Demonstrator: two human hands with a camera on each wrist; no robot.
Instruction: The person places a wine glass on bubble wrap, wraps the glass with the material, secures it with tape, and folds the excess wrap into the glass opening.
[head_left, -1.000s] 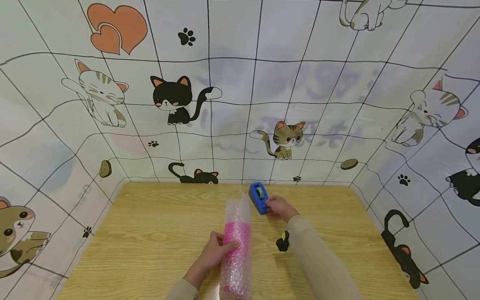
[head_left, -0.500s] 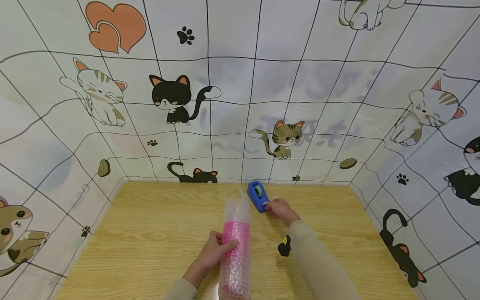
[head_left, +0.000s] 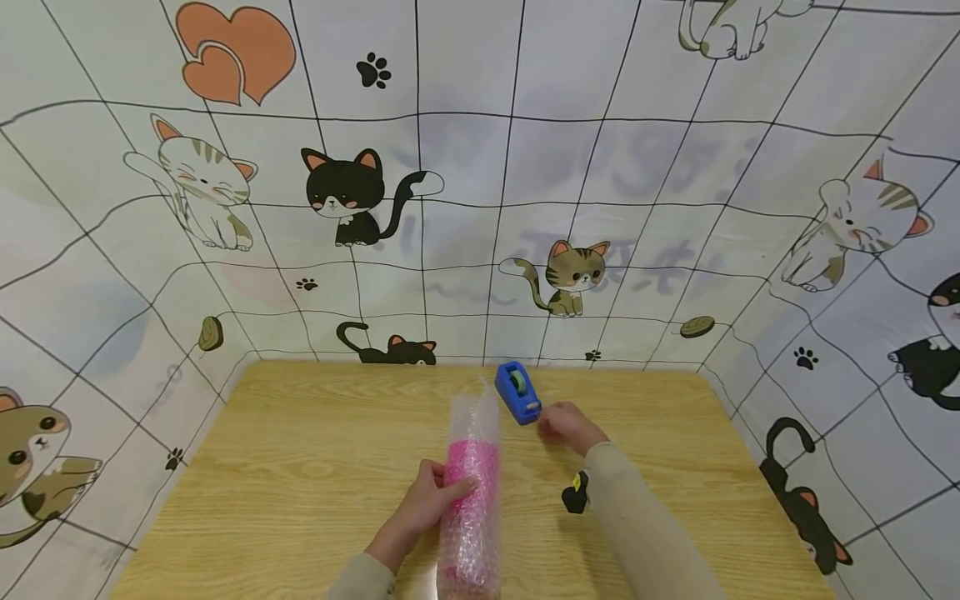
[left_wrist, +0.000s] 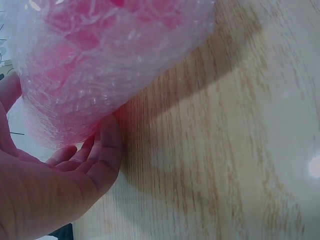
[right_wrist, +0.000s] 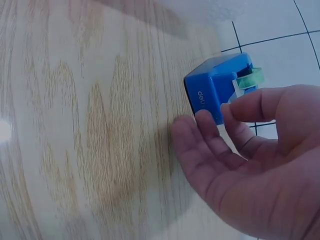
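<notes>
A pink cylinder wrapped in bubble wrap (head_left: 471, 500) lies lengthwise on the table, its loose clear end pointing to the back. My left hand (head_left: 423, 508) grips its left side, thumb on top; in the left wrist view its fingers curl against the lower side of the wrap (left_wrist: 115, 65). A blue tape dispenser (head_left: 517, 393) with a greenish tape roll (right_wrist: 252, 77) stands behind and right of the cylinder. Just at its near end, my right hand (head_left: 570, 427) pinches the end of the clear tape (right_wrist: 232, 98) between thumb and forefinger, the other fingers loosely bent.
A black wrist camera mount with a yellow mark (head_left: 575, 493) sits by the right sleeve. The wooden table (head_left: 322, 433) is bordered at the back and sides by white cloth walls (head_left: 465, 167) printed with cats.
My right hand has drawn slightly back and to the right, away from the dispenser. The left hand and the wrapped cylinder have stayed in place.
</notes>
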